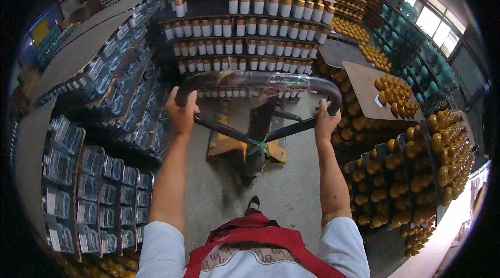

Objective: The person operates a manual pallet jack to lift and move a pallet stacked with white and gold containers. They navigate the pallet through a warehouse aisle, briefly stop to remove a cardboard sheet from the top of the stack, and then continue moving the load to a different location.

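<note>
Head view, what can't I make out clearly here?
All in the head view:
Lowest row of white bottles: tops covered by the black handle.
Yellow base: far end out of sight behind handle and post.
Second shoe: probably behind the red apron.
Upper-left teal glassware: too small, dim.

Mostly dim, bright white light from the windows (428,20) at upper right, another bright glow at lower right, dark shadows on the grey floor (299,189), shiny streaks on the handle (260,81), far back fuzzy, boards (91,43) bent near the round black edge
</note>
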A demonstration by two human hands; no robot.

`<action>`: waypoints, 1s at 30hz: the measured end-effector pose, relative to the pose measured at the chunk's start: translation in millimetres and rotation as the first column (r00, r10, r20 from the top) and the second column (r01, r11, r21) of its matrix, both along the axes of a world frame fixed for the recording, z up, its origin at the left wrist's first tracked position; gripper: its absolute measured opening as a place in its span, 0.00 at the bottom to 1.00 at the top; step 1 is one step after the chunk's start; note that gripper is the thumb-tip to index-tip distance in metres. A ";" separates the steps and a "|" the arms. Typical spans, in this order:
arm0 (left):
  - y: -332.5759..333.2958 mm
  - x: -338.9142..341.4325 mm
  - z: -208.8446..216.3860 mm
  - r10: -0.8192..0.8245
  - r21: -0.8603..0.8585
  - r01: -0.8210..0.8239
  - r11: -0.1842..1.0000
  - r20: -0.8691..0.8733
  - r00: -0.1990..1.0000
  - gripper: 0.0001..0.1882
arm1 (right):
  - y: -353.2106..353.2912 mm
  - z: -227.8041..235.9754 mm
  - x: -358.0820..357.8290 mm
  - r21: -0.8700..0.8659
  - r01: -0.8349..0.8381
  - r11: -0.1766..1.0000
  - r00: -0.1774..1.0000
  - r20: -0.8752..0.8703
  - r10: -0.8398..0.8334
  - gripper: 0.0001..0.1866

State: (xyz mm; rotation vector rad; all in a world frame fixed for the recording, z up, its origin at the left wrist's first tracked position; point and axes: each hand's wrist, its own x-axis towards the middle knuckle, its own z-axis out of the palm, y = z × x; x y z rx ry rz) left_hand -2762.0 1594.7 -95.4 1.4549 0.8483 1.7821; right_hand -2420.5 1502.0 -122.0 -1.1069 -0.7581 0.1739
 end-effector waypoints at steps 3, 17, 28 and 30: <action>45.4 6.8 6.5 -0.015 0.001 0.015 1.000 0.012 1.000 0.08 | 23.7 -3.5 -3.6 0.025 0.026 0.999 0.998 0.051 -0.027 0.07; 271.7 89.3 -3.5 -0.025 -0.001 0.025 1.000 -0.065 0.998 0.09 | 142.9 -7.0 42.1 -0.021 0.062 0.998 0.979 0.196 -0.057 0.09; 328.9 156.2 -6.1 -0.001 0.008 0.002 1.000 -0.097 0.995 0.10 | 286.4 -12.8 163.4 -0.089 0.038 0.995 0.995 0.098 -0.029 0.10; 329.6 165.4 -4.3 0.071 -0.001 -0.073 0.997 -0.192 0.979 0.09 | 312.6 -7.8 181.5 -0.117 -0.014 0.993 0.996 0.085 0.024 0.10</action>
